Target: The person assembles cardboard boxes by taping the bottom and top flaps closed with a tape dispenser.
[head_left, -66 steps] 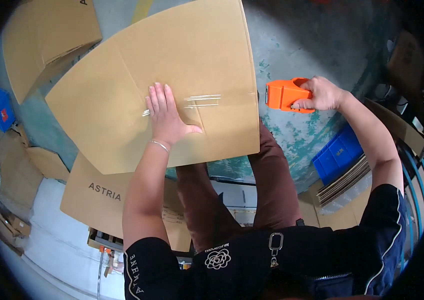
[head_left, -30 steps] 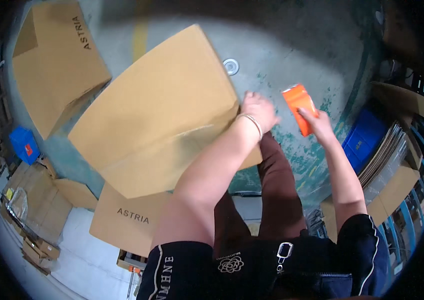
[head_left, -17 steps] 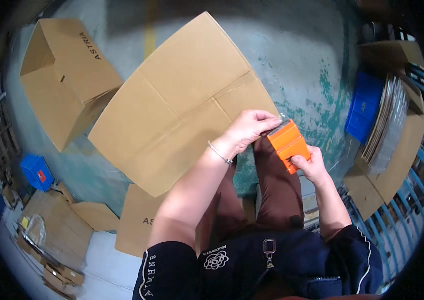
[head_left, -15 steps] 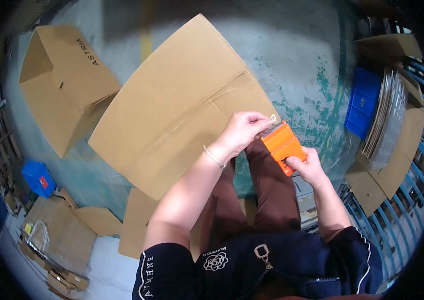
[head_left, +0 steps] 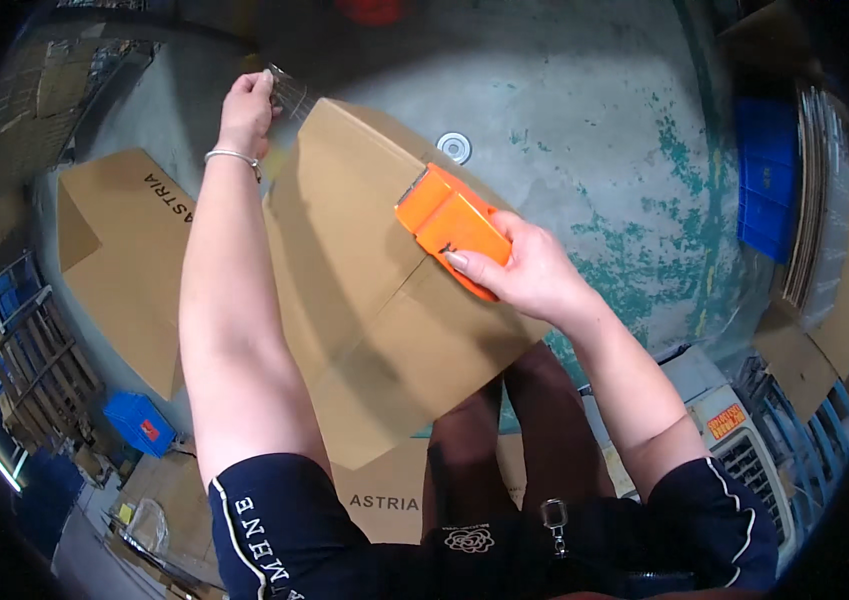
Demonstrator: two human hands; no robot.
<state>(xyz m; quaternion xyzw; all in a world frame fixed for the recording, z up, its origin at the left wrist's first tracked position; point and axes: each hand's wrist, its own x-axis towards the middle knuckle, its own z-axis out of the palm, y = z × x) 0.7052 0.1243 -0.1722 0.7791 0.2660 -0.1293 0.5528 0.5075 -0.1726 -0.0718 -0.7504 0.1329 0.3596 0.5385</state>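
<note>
My right hand (head_left: 534,265) grips an orange tape dispenser (head_left: 459,225) above the cardboard box (head_left: 344,270), thumb on its near side. My left arm reaches out past the far left corner of the box. There my left hand (head_left: 247,115) pinches the end of a clear tape strip (head_left: 291,92), crinkled and see-through. The strip is hard to follow over the box, so I cannot tell whether it runs back to the dispenser. The brown box stands in front of my legs, its closed seam facing up.
Another cardboard box (head_left: 124,270) stands at the left, near a small blue bin (head_left: 139,422). A round grey-and-white disc (head_left: 453,148) shows beyond my box. On the right are a blue crate (head_left: 766,180), stacked cardboard sheets (head_left: 812,200) and a white slatted machine (head_left: 744,455).
My left hand has moved from beside the dispenser to the far left, with clear tape in its fingers. The dispenser has swung left over the box. The cardboard looks turned and raised.
</note>
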